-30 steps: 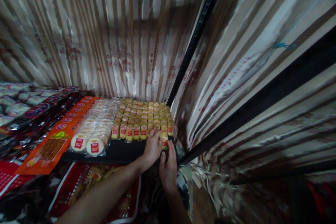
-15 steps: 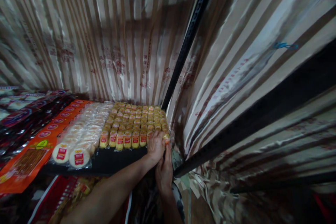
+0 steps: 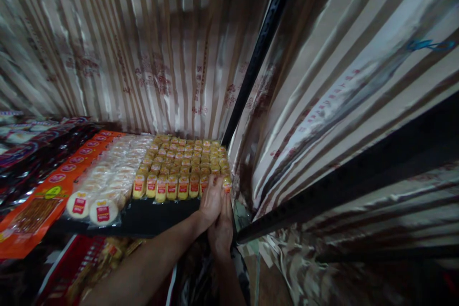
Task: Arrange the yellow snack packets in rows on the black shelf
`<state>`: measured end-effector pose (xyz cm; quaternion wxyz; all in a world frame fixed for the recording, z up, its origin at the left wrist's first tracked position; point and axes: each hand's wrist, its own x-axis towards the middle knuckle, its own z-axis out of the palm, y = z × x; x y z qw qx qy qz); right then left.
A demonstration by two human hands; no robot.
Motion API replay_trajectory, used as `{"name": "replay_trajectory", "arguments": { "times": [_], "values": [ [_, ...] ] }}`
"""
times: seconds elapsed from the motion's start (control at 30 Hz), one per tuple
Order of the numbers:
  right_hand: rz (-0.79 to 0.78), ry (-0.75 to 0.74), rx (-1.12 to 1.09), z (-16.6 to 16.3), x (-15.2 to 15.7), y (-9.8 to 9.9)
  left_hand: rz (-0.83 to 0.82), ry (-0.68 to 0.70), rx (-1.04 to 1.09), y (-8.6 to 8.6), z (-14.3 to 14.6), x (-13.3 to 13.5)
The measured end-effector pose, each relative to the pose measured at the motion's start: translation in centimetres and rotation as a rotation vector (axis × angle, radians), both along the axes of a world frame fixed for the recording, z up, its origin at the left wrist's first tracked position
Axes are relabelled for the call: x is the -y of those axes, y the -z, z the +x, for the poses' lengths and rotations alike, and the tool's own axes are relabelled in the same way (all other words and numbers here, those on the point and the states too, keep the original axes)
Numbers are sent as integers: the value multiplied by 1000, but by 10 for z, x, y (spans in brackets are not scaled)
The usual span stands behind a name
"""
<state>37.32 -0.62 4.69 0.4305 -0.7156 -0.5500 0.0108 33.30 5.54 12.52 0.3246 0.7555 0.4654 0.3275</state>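
Rows of small yellow wrapped cakes (image 3: 183,186) with red labels stand packed together on a dark shelf (image 3: 154,217). At their right front corner, my left hand (image 3: 211,203) is closed, fingers curled against the front row, covering part of it. Just below and beside it, touching it, my right hand (image 3: 221,232) reaches up with its fingers held together. Its fingertips meet the lower front of the last wrapped cake (image 3: 226,184). Exactly how the fingers grip that cake is partly hidden.
Left of the cakes lie round white wrapped biscuits (image 3: 103,211), an orange snack pack (image 3: 39,215) and dark packs (image 3: 32,167). Black metal posts (image 3: 251,81) and a striped curtain (image 3: 172,57) enclose the shelf. A red basket (image 3: 84,258) is below.
The view has shifted slightly. Both hands stay at the right front corner, and the end cake's red label shows more clearly above my right fingertips.
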Motion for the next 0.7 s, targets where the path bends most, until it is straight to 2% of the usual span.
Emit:
{"name": "replay_trajectory", "arguments": {
  "times": [0.17,0.3,0.53,0.6,0.7],
  "values": [
    [-12,10,97,2,-1,10,79,-5,58,8,-11,10],
    [-17,26,48,4,-2,10,107,-36,83,19,-34,35],
    [-59,64,2,-7,-2,-9,32,-60,182,44,-111,107],
    [-44,61,3,-8,-2,-11,-30,-95,152,53,-138,118],
    [-17,63,-3,-7,-2,-11,-126,-188,93,73,-177,121]
  ]
}}
